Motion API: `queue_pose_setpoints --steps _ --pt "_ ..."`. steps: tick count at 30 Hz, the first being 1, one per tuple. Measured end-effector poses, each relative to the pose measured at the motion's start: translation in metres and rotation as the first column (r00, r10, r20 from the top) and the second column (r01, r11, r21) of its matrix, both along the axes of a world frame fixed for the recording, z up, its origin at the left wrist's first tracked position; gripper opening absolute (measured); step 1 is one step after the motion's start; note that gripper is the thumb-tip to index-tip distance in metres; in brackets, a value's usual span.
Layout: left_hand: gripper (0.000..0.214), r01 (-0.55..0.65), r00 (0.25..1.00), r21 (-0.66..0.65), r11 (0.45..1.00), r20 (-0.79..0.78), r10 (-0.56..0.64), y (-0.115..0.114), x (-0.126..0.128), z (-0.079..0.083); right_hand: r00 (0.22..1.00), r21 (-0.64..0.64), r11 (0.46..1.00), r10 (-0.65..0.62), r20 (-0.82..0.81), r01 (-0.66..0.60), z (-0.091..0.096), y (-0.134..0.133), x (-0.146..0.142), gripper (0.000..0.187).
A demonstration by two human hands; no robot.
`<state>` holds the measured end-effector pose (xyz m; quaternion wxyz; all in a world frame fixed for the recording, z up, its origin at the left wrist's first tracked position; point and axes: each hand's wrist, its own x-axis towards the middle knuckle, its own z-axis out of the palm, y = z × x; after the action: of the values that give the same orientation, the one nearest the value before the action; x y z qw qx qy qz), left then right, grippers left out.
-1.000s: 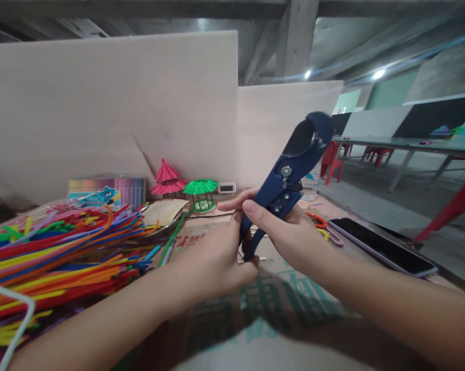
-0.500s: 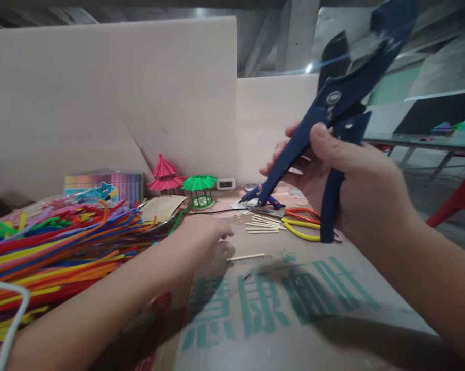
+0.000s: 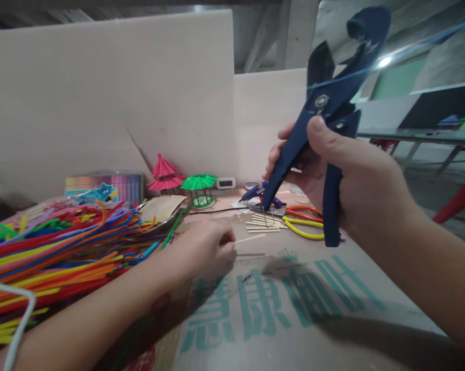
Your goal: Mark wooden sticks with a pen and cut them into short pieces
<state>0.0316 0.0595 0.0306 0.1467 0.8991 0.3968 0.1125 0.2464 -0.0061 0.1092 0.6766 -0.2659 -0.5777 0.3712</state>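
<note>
My right hand (image 3: 344, 175) is raised above the table and wrapped round the handles of a dark blue cutter (image 3: 325, 103), whose jaws stand apart and point up and right. My left hand (image 3: 205, 250) rests low on the cardboard sheet (image 3: 294, 314) with its fingers pinched on a thin pale wooden stick (image 3: 251, 238), lifted a little off the surface. A small pile of similar sticks (image 3: 263, 222) lies just beyond it.
A big heap of coloured pipe cleaners (image 3: 58, 247) fills the left. Pink (image 3: 163, 176) and green (image 3: 199, 188) small pavilion models stand by the back board, next to a marker box (image 3: 104, 185). A blue glue gun (image 3: 258, 193) and red-and-yellow-handled pliers (image 3: 304, 221) lie behind the sticks.
My right hand has lifted the cutter up and right, its handles spreading apart. My left hand let go of the cutter, dropped to the cardboard and picked up a stick.
</note>
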Motion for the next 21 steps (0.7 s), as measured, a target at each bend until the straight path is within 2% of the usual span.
queue_pose_setpoints --steps 3,4,7,9,12,17,21 --pt "0.02 0.034 0.995 -0.14 0.99 0.097 -0.02 -0.004 -0.004 0.031 0.999 0.027 0.999 -0.043 0.018 0.043 0.004 0.0 0.005 0.016" --pt "0.024 0.041 0.984 -0.207 0.977 0.179 -0.003 -0.007 -0.006 0.041 0.997 0.042 0.997 -0.065 0.043 0.063 0.004 0.0 0.007 0.013" --pt "0.034 0.144 0.867 -0.419 0.897 0.49 0.09 -0.021 -0.007 0.06 0.978 0.061 0.991 -0.126 0.167 0.118 0.001 0.005 0.011 0.016" --pt "0.027 0.235 0.779 -0.47 0.851 0.615 0.125 -0.029 -0.005 0.064 0.955 0.035 0.988 -0.155 0.254 0.151 -0.004 0.007 0.01 0.022" --pt "0.018 0.298 0.716 -0.522 0.799 0.676 0.175 -0.037 -0.002 0.061 0.912 -0.015 0.974 -0.207 0.353 0.227 -0.008 0.007 0.005 0.029" --pt "0.021 0.34 0.737 -0.606 0.719 0.647 0.197 -0.041 -0.001 0.057 0.875 -0.026 0.964 -0.228 0.427 0.264 -0.007 0.004 0.001 0.027" --pt "0.023 0.356 0.737 -0.63 0.691 0.643 0.207 -0.04 -0.002 0.056 0.901 -0.044 0.982 -0.152 0.407 0.185 -0.01 0.007 0.002 0.029"
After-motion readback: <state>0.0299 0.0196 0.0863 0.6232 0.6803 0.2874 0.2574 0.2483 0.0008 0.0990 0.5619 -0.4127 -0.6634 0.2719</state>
